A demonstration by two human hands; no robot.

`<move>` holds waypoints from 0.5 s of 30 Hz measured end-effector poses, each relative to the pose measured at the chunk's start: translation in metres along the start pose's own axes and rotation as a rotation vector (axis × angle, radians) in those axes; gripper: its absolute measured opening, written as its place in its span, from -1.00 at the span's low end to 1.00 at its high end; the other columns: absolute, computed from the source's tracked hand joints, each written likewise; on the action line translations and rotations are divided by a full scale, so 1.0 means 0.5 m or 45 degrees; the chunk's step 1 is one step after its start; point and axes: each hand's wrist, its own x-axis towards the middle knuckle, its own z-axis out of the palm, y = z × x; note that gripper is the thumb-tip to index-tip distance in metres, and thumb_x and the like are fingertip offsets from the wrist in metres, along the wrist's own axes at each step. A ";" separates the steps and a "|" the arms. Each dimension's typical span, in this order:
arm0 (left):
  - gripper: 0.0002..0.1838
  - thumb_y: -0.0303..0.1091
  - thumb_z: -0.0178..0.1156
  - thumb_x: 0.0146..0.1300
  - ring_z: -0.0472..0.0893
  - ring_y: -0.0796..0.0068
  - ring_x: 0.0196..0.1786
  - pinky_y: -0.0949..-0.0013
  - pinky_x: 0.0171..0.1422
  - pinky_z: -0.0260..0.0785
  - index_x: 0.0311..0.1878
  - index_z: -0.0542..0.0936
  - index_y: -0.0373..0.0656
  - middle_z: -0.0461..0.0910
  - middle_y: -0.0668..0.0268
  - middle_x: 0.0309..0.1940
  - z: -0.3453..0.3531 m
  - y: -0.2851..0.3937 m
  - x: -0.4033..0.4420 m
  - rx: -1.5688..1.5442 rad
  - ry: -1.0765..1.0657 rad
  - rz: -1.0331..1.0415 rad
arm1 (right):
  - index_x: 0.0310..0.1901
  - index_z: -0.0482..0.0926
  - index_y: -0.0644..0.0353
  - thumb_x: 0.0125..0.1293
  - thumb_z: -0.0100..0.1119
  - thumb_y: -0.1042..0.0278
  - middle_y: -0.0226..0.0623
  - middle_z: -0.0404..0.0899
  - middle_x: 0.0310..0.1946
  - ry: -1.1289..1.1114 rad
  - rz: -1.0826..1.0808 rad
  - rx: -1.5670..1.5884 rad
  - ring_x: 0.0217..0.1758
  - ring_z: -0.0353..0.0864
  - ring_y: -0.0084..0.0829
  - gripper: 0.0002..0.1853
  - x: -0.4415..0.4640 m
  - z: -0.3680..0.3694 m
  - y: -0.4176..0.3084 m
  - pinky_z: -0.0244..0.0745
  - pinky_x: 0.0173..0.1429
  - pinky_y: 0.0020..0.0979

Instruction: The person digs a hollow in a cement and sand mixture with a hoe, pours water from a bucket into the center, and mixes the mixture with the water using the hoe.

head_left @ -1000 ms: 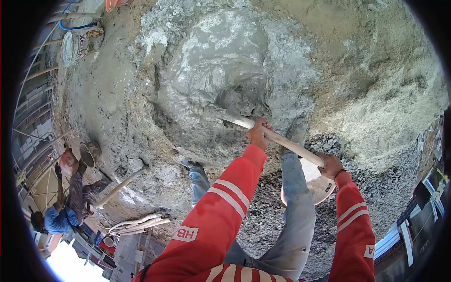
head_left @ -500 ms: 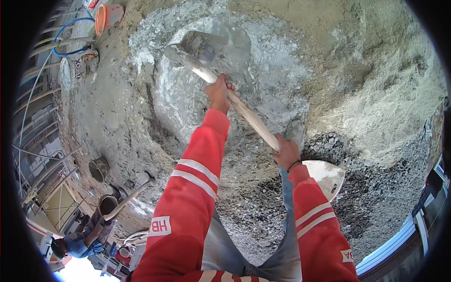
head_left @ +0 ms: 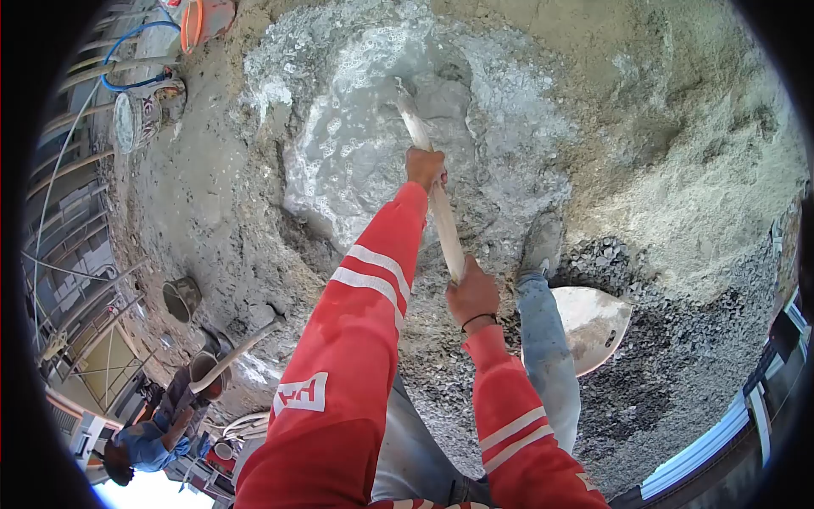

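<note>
Both hands are closed around the pale wooden handle of a hoe. My left hand grips the shaft partway along, with the palm wrapped over it. Closer to my body, my right hand holds the handle's near end and wears a dark band at the wrist. The hoe's far end goes into a pool of wet grey cement mix, and its blade is hidden there. Foamy water and pale powder surround the spot where the shaft enters.
Sand lies at the right, with dark gravel below it. A white pan rests on the gravel beside my leg. Buckets and a blue hose are at the left. Another person stands lower left, near a long-handled tool.
The hoe's blade has gone from visible above the mix to sunk in it. The handle has swung steeper, with my right hand moving left and my left hand shifting slightly right and down.
</note>
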 end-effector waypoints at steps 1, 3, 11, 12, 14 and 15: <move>-0.76 -0.56 0.14 -0.02 0.50 0.27 -0.76 0.24 -0.76 0.30 -0.33 0.40 -0.60 0.48 0.10 -0.69 -0.006 -0.011 -0.013 0.024 -0.034 -0.043 | 0.03 0.40 0.05 0.03 0.33 0.23 0.00 0.64 -0.36 0.007 0.055 -0.010 -0.23 0.65 0.10 -0.50 -0.020 0.015 -0.002 0.56 -0.11 0.01; -0.72 -0.54 0.18 -0.03 0.54 0.25 -0.73 0.22 -0.73 0.36 -0.28 0.42 -0.59 0.53 0.03 -0.61 -0.017 -0.015 -0.034 0.094 -0.037 -0.093 | -0.03 0.40 0.06 0.03 0.33 0.20 0.02 0.64 -0.36 0.034 0.013 -0.033 -0.24 0.65 0.10 -0.54 -0.042 0.047 0.010 0.55 -0.12 0.02; -0.49 -0.50 0.27 -0.06 0.69 0.09 -0.45 0.18 -0.51 0.56 -0.02 0.40 -0.55 0.60 -0.18 -0.25 -0.025 -0.022 -0.119 0.357 -0.071 -0.223 | -0.16 0.48 0.21 -0.01 0.26 0.32 0.02 0.61 -0.35 0.214 -0.051 0.185 -0.20 0.60 0.10 -0.65 -0.122 0.117 0.016 0.51 -0.13 -0.02; -0.48 -0.49 0.27 -0.07 0.70 0.07 -0.40 0.18 -0.47 0.57 -0.01 0.41 -0.54 0.59 -0.21 -0.22 -0.028 -0.032 -0.136 0.406 -0.049 -0.212 | -0.16 0.48 0.21 -0.01 0.26 0.32 0.02 0.61 -0.35 0.210 -0.054 0.177 -0.20 0.60 0.10 -0.65 -0.138 0.119 0.014 0.51 -0.13 -0.02; -0.49 -0.46 0.27 -0.06 0.70 0.04 -0.36 0.16 -0.41 0.58 -0.03 0.41 -0.56 0.58 -0.24 -0.21 -0.045 -0.064 -0.157 0.387 -0.087 -0.213 | -0.19 0.48 0.23 -0.01 0.26 0.34 0.04 0.61 -0.38 0.137 0.053 0.268 -0.22 0.60 0.10 -0.68 -0.172 0.126 0.008 0.50 -0.14 -0.02; -0.49 -0.44 0.26 -0.05 0.70 0.01 -0.31 0.15 -0.34 0.59 -0.04 0.42 -0.57 0.58 -0.27 -0.20 -0.052 -0.085 -0.166 0.373 -0.127 -0.208 | -0.19 0.48 0.23 -0.01 0.26 0.34 0.04 0.61 -0.38 0.134 0.048 0.270 -0.22 0.60 0.10 -0.68 -0.188 0.136 0.012 0.50 -0.14 -0.02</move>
